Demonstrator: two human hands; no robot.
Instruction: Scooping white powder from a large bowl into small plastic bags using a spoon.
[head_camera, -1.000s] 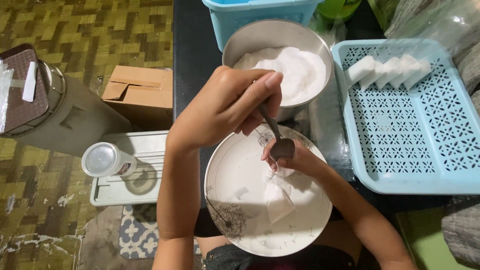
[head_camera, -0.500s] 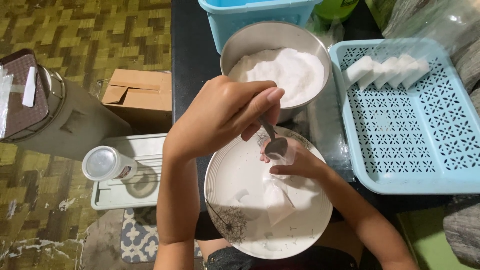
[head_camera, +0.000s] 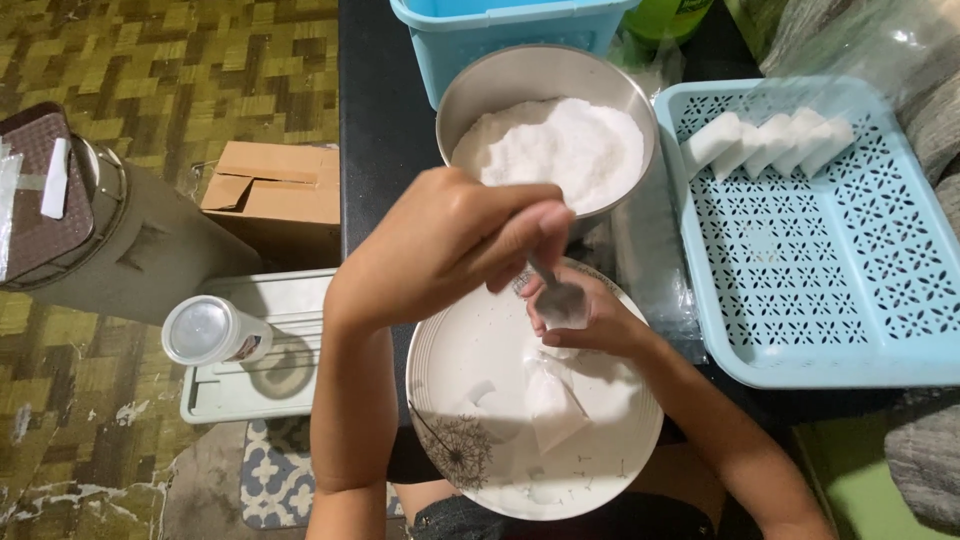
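Spoon (head_camera: 560, 296) gripped in left hand (head_camera: 450, 250) over small bag (head_camera: 552, 400), held open by right hand (head_camera: 590, 322) above plate (head_camera: 440, 370). Four filled packets (head_camera: 770, 142) laid in tray (head_camera: 850, 330); bowl (head_camera: 470, 90) of white powder judged mostly full.

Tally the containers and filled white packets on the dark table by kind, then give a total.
Metal bowl of white powder: 1
White plate: 1
Light blue perforated tray: 1
Blue plastic tub: 1
Filled white packets in the tray: 4
Total: 8
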